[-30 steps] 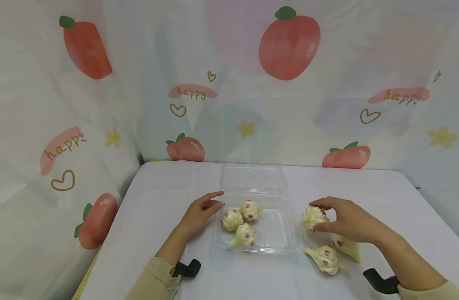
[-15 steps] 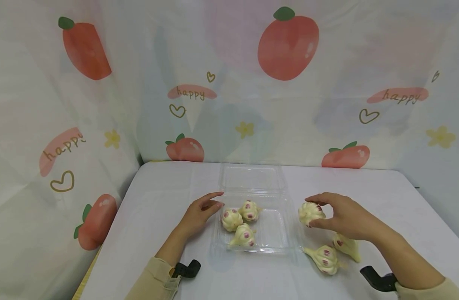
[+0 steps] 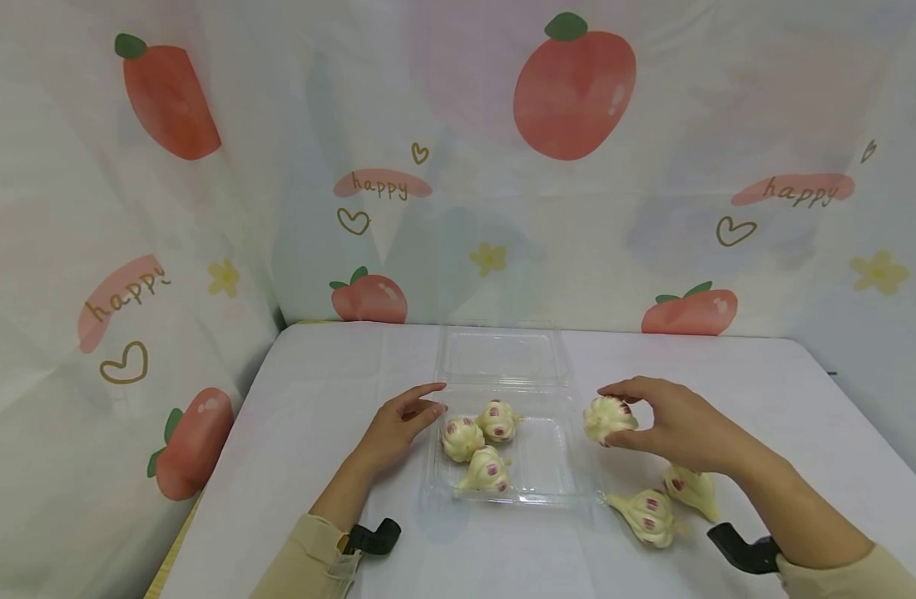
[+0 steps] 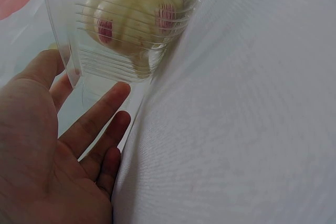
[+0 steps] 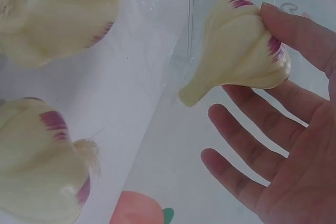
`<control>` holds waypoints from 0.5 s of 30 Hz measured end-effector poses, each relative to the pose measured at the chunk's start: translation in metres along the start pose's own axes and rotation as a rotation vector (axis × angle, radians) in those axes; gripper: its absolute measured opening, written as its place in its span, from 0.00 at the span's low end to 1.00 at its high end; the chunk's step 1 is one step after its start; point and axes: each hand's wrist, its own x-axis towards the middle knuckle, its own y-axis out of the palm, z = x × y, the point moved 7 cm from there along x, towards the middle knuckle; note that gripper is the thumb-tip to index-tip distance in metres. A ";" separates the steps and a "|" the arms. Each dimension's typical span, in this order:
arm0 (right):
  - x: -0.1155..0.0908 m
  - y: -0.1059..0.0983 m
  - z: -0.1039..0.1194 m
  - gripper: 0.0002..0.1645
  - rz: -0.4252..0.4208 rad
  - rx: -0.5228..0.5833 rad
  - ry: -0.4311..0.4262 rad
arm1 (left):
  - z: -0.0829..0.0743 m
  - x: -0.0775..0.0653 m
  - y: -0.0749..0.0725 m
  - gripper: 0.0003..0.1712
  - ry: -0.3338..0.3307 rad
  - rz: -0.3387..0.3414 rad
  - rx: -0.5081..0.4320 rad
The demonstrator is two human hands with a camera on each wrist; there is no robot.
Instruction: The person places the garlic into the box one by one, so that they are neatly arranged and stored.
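Roughly half done, I'd judge: three cream, purple-streaked garlic bulbs [image 3: 486, 471] sit inside the clear, hinged plastic box [image 3: 547, 466]; two more bulbs [image 3: 648, 517] remain outside. I see the right hand [image 3: 678, 426] pinching another bulb [image 3: 607, 418] just beside the box, while the left hand [image 3: 396, 428], fingers loosely extended, holds nothing that I can make out, at its opposite wall. Only the right wrist view shows me the pinched bulb's blunt stem [image 5: 192, 94].
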 end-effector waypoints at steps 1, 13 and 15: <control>0.001 0.000 0.001 0.39 0.000 0.001 0.000 | 0.000 0.000 0.000 0.27 0.000 -0.001 0.000; 0.008 0.000 0.014 0.39 -0.012 -0.008 -0.021 | 0.002 0.001 0.000 0.27 0.014 -0.004 0.003; 0.010 0.000 0.016 0.39 -0.017 -0.011 -0.031 | 0.002 0.001 0.000 0.26 0.014 -0.004 0.003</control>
